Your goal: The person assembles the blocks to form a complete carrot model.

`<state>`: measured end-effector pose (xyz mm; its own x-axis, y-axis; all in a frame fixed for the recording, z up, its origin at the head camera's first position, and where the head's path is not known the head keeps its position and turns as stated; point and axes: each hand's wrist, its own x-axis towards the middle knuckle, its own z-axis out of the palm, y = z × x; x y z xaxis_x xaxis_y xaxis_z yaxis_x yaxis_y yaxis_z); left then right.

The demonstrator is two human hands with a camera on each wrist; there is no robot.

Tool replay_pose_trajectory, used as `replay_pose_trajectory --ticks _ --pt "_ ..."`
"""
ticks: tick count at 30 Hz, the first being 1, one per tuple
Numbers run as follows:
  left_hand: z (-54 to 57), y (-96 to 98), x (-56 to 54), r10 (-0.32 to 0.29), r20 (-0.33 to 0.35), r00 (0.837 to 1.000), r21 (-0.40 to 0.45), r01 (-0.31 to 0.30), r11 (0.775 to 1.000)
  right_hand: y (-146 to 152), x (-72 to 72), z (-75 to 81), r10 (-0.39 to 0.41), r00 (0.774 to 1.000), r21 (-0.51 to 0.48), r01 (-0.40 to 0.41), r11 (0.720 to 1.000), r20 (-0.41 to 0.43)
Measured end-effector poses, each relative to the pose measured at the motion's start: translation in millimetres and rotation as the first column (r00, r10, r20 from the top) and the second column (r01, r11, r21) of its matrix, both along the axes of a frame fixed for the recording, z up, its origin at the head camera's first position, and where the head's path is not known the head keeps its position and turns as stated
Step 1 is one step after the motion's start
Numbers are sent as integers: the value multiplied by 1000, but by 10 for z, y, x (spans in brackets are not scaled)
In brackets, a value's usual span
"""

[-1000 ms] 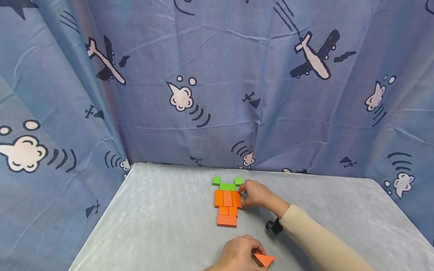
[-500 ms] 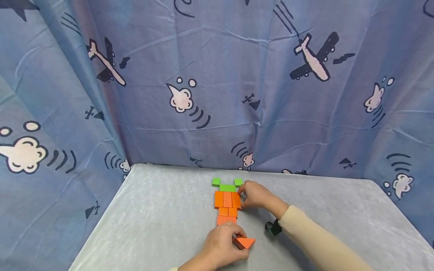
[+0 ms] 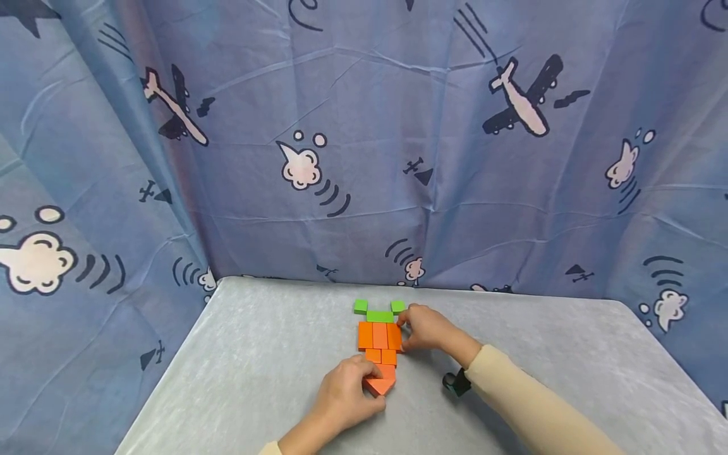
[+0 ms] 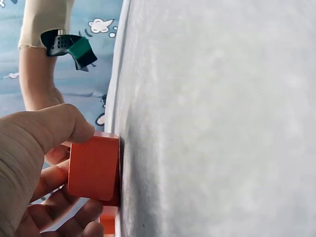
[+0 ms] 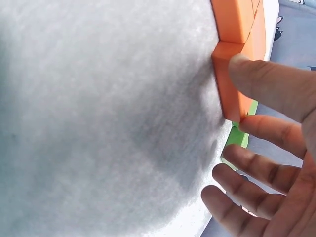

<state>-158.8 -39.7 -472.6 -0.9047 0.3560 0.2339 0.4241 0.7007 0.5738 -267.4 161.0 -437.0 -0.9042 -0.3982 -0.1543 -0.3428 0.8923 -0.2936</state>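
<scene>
My left hand (image 3: 344,393) pinches an orange triangular block (image 3: 380,385) between thumb and fingers, its point facing me. The triangle lies against an orange rectangular block (image 3: 388,371), at the near end of a flat figure of blocks. In the left wrist view the flat end of the triangular block (image 4: 94,168) sits under the thumb. My right hand (image 3: 429,328) holds the rightmost of three upright orange rectangular blocks (image 3: 394,337), thumb at its near end and index finger at its far end. The other right fingers extend loosely in the right wrist view.
Two small orange blocks (image 3: 373,356) join the figure's middle. A green rectangular block (image 3: 380,316) and two green cubes (image 3: 361,307) form its far end. A dark wrist camera (image 3: 457,382) hangs below the right sleeve. Behind the pale table (image 3: 256,354) hangs a blue curtain (image 3: 364,126).
My left hand has carried the triangular block left and away from me, from the near right to the figure's near end. My right hand has stayed on its orange block.
</scene>
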Motion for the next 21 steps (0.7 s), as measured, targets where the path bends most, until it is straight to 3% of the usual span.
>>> replay_pose_trajectory --ticks 9,21 --pt "-29 -20 -23 -3 -7 1000 -27 3 1000 -5 -11 -30 -32 999 7 32 999 17" --pt "-18 -48 -12 0 6 1000 -29 0 1000 -29 19 -12 -9 1000 17 9 1000 -10"
